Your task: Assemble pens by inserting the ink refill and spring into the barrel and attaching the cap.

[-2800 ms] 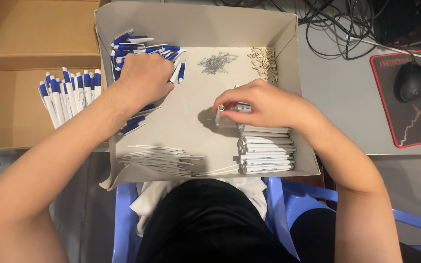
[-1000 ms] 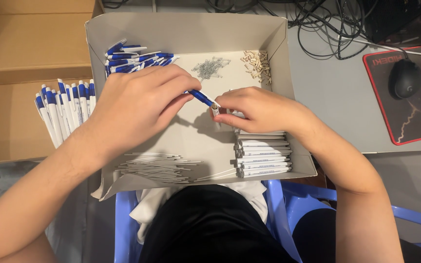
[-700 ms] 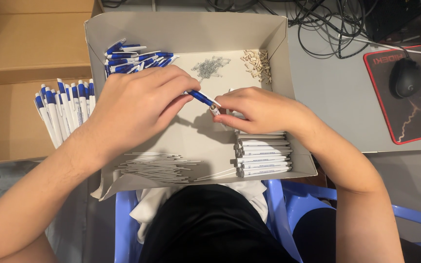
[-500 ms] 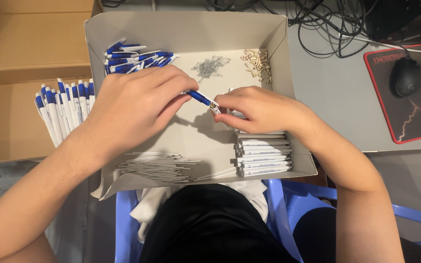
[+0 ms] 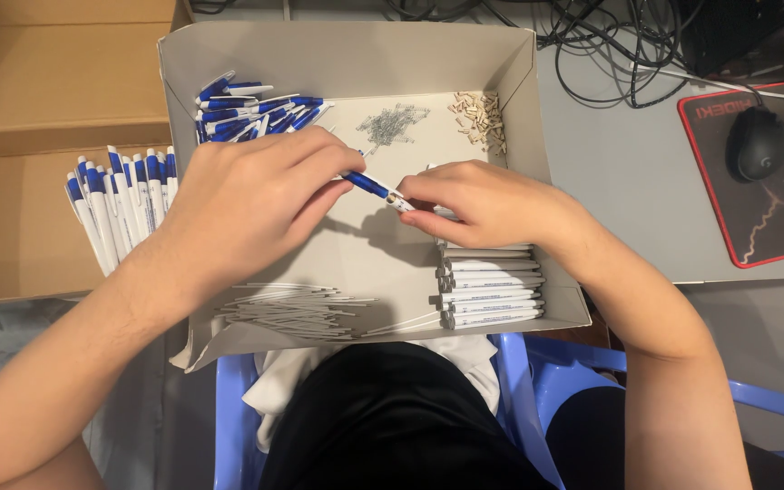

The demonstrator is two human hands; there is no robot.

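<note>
We hold a blue pen part (image 5: 369, 185) in our left hand (image 5: 247, 204), fingers closed on it. Our right hand (image 5: 483, 204) pinches its other end, over the middle of the grey box (image 5: 347, 54). Since a moment ago, both hands have barely moved. In the box lie blue pens (image 5: 251, 109) at the far left corner, white tubes (image 5: 492, 286) at the near right, thin sticks (image 5: 297, 313) along the near edge.

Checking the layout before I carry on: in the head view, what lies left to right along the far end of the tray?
Blue pen parts → grey springs → small tan pieces, then outside the tray the computer mouse.
</note>
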